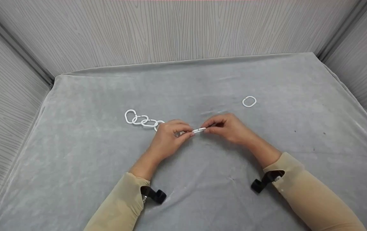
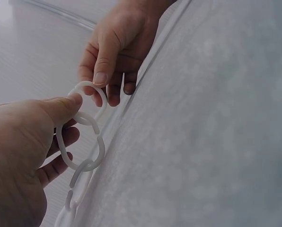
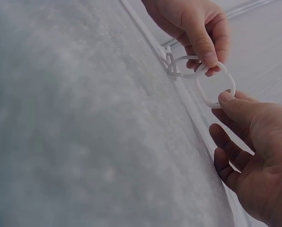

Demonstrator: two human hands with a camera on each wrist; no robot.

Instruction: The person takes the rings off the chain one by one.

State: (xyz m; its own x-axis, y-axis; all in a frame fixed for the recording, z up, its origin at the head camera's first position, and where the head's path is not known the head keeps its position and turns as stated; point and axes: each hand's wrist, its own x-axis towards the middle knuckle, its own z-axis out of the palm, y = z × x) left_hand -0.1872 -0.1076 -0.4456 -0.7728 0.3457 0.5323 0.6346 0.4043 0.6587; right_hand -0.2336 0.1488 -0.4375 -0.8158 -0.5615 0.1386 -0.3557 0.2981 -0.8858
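My left hand pinches a white plastic chain link between thumb and fingers, close to where it joins the following link. The opposite side of that end link is pinched by the thumb and forefinger of my right hand. In the right wrist view a small gap shows in the end link's rim. The rest of the chain trails left from behind my left hand, several links lying on the cloth. Part of the chain is hidden by the left hand in the head view.
One loose white link lies on the grey cloth beyond my right hand, to the right. Wood-patterned panels stand behind the table and at both sides. A black camera mount sits on each wrist.
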